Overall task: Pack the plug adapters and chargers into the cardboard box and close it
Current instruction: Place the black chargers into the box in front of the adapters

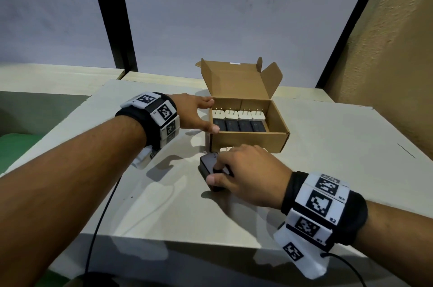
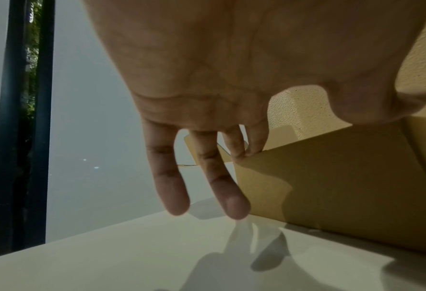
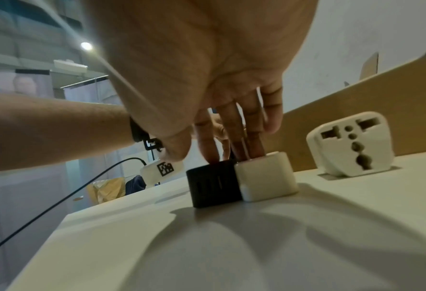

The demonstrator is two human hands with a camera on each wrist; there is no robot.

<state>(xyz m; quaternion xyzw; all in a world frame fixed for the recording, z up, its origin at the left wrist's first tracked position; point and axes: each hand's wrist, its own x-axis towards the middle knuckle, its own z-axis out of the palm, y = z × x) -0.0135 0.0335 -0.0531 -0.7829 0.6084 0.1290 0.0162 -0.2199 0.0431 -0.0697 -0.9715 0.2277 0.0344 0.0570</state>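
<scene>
The open brown cardboard box (image 1: 248,139) sits near the middle of the pale worktop (image 1: 339,169), its lid flap standing up at the back. Inside, a row of four white plug adapters (image 1: 237,114) stands with prongs up along the far side, and a row of four black chargers (image 1: 239,126) lies just in front of them; the right part of the box is still unfilled.

The left hand (image 1: 194,113) rests against the box's left wall, thumb at the near corner and fingers (image 2: 234,202) spread and fairly straight, two fingertips touching the top edge. This looks like a bracing hold, meant to keep the light box from sliding while pieces go in.

The right hand (image 1: 243,174) is down on the worktop just in front of the box, its fingers (image 3: 208,145) and thumb curled down over a black cube-shaped charger (image 3: 214,187) and a white cube-shaped adapter (image 3: 266,177) that stand touching side by side. It appears to be gathering the pair in one pinch, probably so both can be lifted together. A second white socket-faced travel adapter (image 3: 351,143) stands apart to the right, near the box's front wall, untouched.

Packing seems well along; these loose pieces remain, and the lid is not yet closed.
</scene>
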